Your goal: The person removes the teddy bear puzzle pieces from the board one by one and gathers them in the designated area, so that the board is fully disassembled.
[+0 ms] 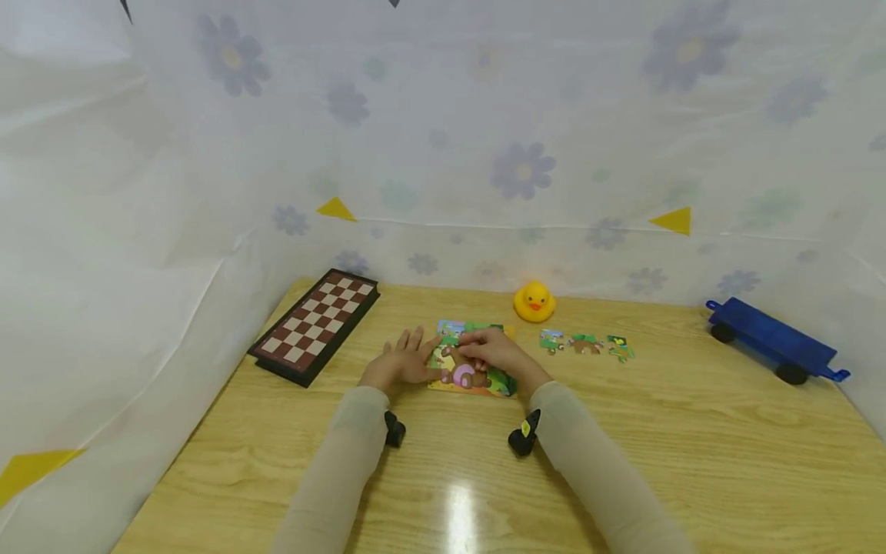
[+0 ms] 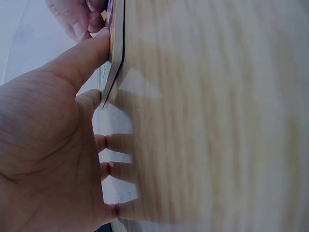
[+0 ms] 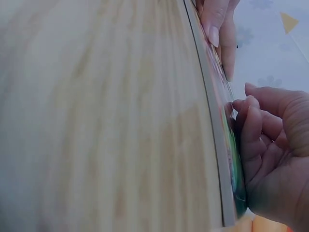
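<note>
A colourful jigsaw puzzle (image 1: 465,377) with a brown animal in pink lies flat before me. Beside its left edge is my left hand (image 1: 404,363), fingers spread, resting on the table. Its thumb (image 2: 91,54) touches the puzzle's near left edge in the left wrist view. My right hand (image 1: 497,351) reaches over the puzzle from the right. In the right wrist view its fingers (image 3: 252,124) are curled, with fingertips right at the picture surface. I cannot tell whether they pinch a piece there. Loose puzzle pieces (image 1: 587,344) lie to the right.
Behind the puzzle sits a yellow rubber duck (image 1: 534,302). A brown-and-white checkered board case (image 1: 314,325) lies at the left, and a blue wheeled toy trailer (image 1: 775,338) stands at the far right. A flowered white sheet (image 1: 443,138) hangs along the table's back edge.
</note>
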A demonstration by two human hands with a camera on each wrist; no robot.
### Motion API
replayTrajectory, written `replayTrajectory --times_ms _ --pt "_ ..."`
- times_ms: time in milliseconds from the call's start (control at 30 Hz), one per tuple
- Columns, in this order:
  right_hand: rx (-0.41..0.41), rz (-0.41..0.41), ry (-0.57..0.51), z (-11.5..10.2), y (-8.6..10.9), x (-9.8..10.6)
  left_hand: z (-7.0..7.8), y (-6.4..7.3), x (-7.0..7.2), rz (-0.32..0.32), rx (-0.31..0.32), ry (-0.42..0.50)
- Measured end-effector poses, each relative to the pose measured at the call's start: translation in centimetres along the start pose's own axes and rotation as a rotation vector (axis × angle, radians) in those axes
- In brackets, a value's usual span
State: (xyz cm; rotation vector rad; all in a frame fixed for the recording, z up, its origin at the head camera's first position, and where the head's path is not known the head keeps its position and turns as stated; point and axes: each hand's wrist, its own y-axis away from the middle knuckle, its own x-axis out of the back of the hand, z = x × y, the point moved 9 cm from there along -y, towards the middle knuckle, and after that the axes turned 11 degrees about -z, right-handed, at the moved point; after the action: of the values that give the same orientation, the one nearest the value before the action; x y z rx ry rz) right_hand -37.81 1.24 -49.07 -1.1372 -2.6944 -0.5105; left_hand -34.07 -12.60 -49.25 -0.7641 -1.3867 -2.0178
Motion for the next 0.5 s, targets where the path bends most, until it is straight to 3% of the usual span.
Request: replayTrajectory --times_ms 133,500 --pt "-0.021 0.024 -0.012 0.0 -0.1 -0.1 0.1 0.4 0.0 0.000 0.008 0.002" --pt "-0.031 0.032 -0.037 -0.3 0.2 -0.6 -0.6 -0.8 -0.3 -0.006 0.017 0.015"
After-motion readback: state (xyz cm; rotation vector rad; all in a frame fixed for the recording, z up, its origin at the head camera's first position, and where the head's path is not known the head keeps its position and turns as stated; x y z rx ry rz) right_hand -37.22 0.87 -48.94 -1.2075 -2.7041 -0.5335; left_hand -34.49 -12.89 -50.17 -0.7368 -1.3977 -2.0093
